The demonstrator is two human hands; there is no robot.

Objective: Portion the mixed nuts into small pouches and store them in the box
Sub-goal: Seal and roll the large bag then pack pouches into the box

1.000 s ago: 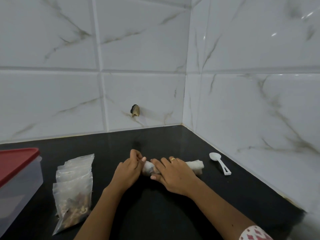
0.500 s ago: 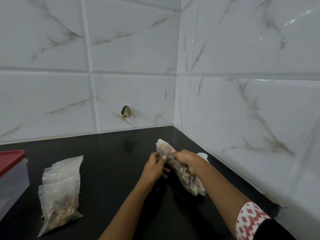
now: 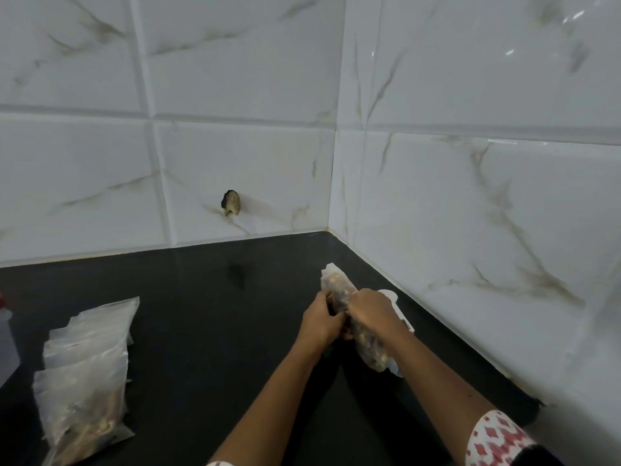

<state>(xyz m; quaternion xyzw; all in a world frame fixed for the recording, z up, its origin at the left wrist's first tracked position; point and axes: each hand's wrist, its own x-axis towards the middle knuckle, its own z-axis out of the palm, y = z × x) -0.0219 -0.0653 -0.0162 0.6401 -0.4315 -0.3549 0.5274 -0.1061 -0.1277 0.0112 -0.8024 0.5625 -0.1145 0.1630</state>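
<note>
Clear plastic bag (image 3: 338, 287), rolled into a crinkled tube and packed with brown and tan nuts. It is tilted: one end pokes up past the fingers, the other hangs below the right wrist. Cannot tell whether the low end touches the counter (image 3: 201, 331).

Right hand (image 3: 369, 309): fingers curled round the tube's middle from above. Left hand (image 3: 321, 322): fingers curled against the tube's left side, tips hidden.

White plastic spoon (image 3: 405, 322) lies just beyond the right fingers, mostly hidden behind the knuckles.

Well left of the left fingers, flat clear pouches (image 3: 87, 358) lie overlapped in a stack, with nuts showing at the near end. Farther left, a sliver of the box (image 3: 4, 334): translucent wall, red top.

Counter is glossy black. Tiles (image 3: 235, 146) are glossy white with grey veins.
</note>
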